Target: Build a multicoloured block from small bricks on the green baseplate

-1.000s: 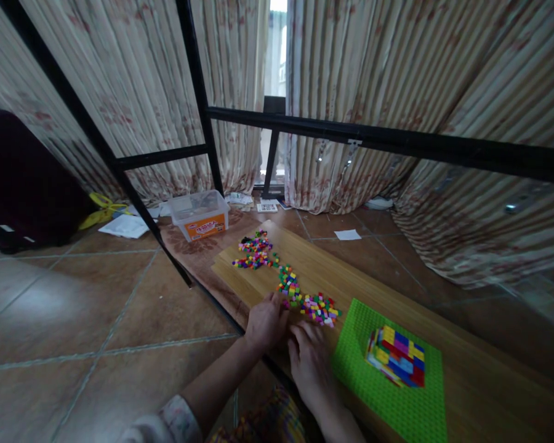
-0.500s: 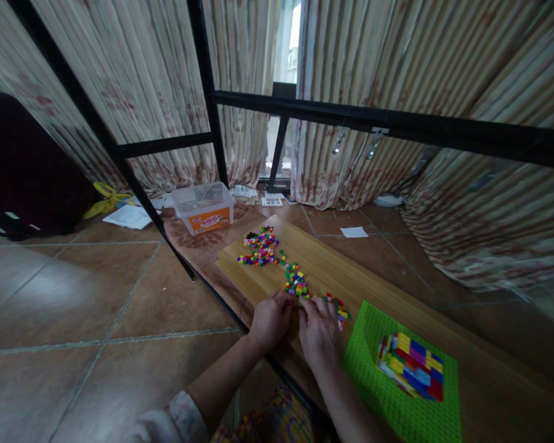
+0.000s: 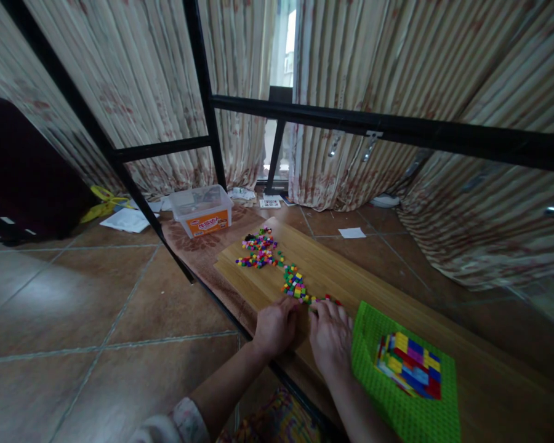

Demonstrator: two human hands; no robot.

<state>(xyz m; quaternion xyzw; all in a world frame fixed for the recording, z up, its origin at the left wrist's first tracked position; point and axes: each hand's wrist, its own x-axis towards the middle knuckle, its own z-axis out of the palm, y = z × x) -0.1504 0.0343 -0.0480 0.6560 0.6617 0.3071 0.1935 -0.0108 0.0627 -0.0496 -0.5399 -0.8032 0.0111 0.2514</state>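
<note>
My left hand [image 3: 276, 327] is at the near edge of a wooden board, its fingers curled in a pinch beside a trail of small colourful toy bricks [image 3: 294, 283]. What its fingertips hold, if anything, is hidden. A short gap to the right, my right hand [image 3: 332, 332] rests low over the board with fingers bent and pressed together, covering part of the bricks there. Whatever lies under its fingertips cannot be made out. Right of that hand lies a green studded baseplate [image 3: 406, 409], bearing a multicoloured block of joined bricks [image 3: 410, 364].
The wooden board [image 3: 351, 277] lies on a brown mat [image 3: 189, 252]. A clear plastic box [image 3: 200, 209] with an orange label stands at the far end. Black metal bars [image 3: 373, 126] cross in front of curtains. A dark suitcase [image 3: 28, 178] is at the left.
My right hand has moved right, away from my left hand, and now covers bricks that showed beside it before. The left hand has stayed nearly in place.
</note>
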